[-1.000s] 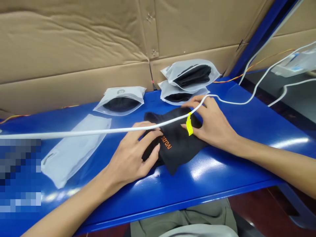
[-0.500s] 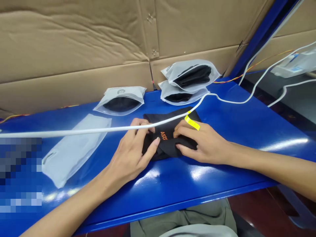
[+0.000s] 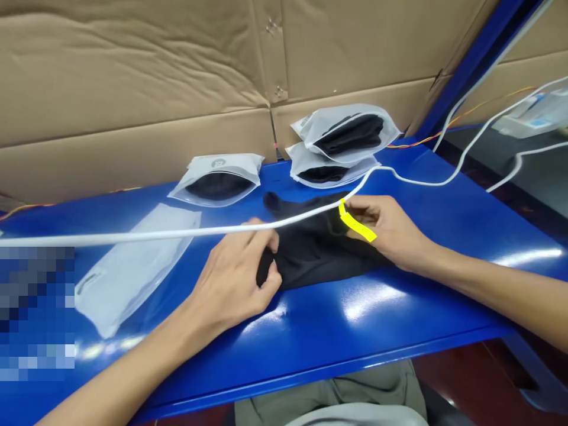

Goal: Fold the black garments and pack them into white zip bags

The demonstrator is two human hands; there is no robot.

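Note:
A black cloth (image 3: pixel 310 251) lies loosely spread on the blue table (image 3: pixel 284 349), its orange lettering out of sight. At its left edge my left hand (image 3: pixel 242 269) grips the fabric between thumb and curled fingers. My right hand (image 3: pixel 386 231) is closed on the cloth's right part, with the fingertips partly hidden. A white cable (image 3: pixel 177 235) with a yellow tag (image 3: pixel 359 227) crosses in front of the view, over the cloth and near both hands.
An empty-looking white bag (image 3: pixel 137 266) lies flat at the left. Near the cardboard wall (image 3: pixel 133 77) sit an open bag with black contents (image 3: pixel 217 163) and two stacked bags (image 3: pixel 355 133). Wires and a clear container (image 3: pixel 532 115) are at the right.
My right hand has moved right and slightly up, drawing the cloth out. The folded cloth has opened wider, and its lettering no longer shows. My left hand has stayed near the left edge.

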